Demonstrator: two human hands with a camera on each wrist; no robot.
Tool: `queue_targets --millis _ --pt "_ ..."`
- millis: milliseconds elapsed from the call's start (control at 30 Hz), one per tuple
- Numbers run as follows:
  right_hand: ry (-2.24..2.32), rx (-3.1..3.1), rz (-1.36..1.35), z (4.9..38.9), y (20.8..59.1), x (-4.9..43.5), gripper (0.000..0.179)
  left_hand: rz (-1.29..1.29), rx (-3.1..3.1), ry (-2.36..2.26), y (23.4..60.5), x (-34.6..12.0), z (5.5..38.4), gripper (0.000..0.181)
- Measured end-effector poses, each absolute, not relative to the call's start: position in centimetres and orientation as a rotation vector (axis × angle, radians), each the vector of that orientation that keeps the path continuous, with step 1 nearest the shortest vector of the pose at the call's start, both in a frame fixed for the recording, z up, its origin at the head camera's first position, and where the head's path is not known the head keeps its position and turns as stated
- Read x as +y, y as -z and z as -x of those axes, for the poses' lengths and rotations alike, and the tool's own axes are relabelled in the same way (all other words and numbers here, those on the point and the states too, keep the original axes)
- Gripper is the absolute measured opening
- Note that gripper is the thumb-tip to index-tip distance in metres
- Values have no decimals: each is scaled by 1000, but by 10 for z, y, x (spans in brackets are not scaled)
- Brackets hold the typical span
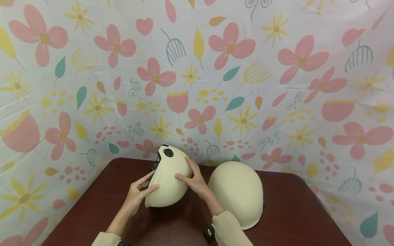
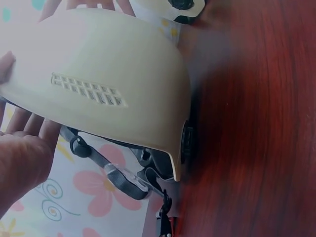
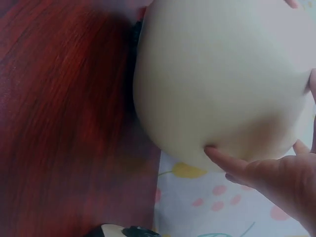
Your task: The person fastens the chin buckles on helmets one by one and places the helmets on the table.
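Note:
Both hands hold a cream helmet (image 1: 173, 176) tilted up on its side over the table. My left hand (image 1: 135, 193) grips its lower rim, thumb on the outer shell and fingers underneath. Across the crown, my right hand (image 1: 197, 181) holds the dome between its thumb and spread fingers. A round black knob (image 1: 168, 152) sits near the upper end of the shell. In the left wrist view, a slanted row of vents (image 2: 89, 90) marks its side, and a dark chin strap (image 2: 126, 182) with a buckle hangs from the rim. The helmet's inside is mostly hidden.
A second cream helmet (image 1: 238, 191) rests dome up on the dark red-brown table (image 1: 295, 212), just right of my right forearm. Behind the table's back edge hangs a white cloth (image 1: 191, 44) printed with flowers and leaves.

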State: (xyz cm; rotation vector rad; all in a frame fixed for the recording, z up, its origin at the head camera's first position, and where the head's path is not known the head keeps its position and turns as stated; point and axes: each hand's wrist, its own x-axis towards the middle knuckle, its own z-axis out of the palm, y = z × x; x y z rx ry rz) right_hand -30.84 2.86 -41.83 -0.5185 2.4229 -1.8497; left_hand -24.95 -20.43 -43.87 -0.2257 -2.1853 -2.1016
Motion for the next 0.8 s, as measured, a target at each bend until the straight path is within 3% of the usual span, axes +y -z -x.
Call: queue_targets --millis 333,800 --pt "1907 2371 482 306 429 32 85 278 -2159 2056 437 -207 248 52" --pt "2129 2092 442 298 452 31 84 127 -2065 2203 438 -200 248 41"
